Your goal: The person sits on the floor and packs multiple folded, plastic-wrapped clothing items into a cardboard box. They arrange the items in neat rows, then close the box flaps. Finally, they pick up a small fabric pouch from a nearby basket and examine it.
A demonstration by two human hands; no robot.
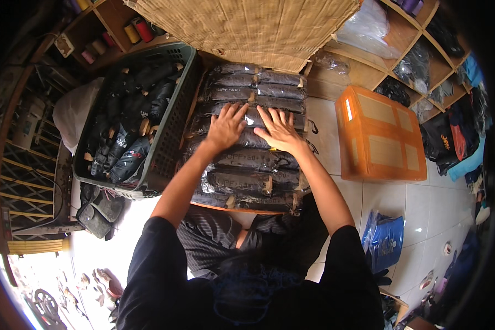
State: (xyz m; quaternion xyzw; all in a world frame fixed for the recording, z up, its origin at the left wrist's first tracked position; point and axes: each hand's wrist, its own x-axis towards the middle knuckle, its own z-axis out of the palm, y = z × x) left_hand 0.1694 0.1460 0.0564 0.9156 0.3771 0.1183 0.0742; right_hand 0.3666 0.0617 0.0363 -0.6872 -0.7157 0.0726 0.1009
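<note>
Rows of folded black umbrellas (242, 159) in clear plastic sleeves lie side by side before me, filling a cardboard box. Some of their light wooden handle ends show at the sides and middle. My left hand (224, 129) rests palm down on the umbrellas left of centre, its fingers stretched out. To its right, my right hand (280, 130) lies flat on the same layer with fingers spread. Neither hand grips anything. A large cardboard flap (225, 27) stands raised at the far side of the box.
At the left stands a dark plastic basket (190, 82) heaped with more black umbrellas (129, 148). A taped orange-brown carton (379, 135) sits on the tiles at the right, with a blue plastic-wrapped package (383, 242) nearer me. Wooden shelves (363, 69) line the back.
</note>
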